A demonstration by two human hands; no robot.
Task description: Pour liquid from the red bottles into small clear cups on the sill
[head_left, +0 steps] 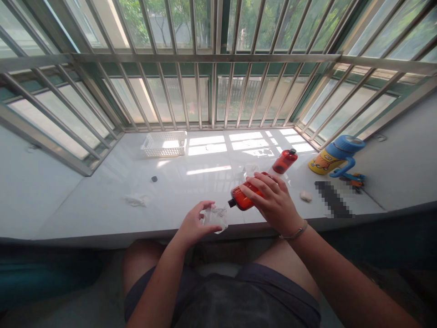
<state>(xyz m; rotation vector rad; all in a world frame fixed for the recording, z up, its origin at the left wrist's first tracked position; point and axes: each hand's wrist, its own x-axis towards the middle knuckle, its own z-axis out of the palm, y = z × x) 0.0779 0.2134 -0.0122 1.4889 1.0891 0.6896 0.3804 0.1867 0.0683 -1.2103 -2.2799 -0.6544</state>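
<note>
My right hand [273,196] is wrapped round a red bottle [243,197] with a black top, tilted over so that the top points left and down. Just beyond that top, my left hand [196,223] grips a small clear plastic container [215,218] between thumb and fingers, near the sill's front edge. The bottle's top is close to the container's rim; whether liquid flows between them I cannot tell. Behind my right hand another clear container [251,170] is partly hidden. A second red bottle [285,161] with a dark cap lies or leans farther back on the right.
On the white sill [102,200] are a white basket [164,145], a small dark round piece [154,179], crumpled clear plastic [135,200] and a pale lump [305,196]. A blue and yellow flask [336,155] stands at right, by a blurred dark object [334,199]. Metal bars [213,95] line the window.
</note>
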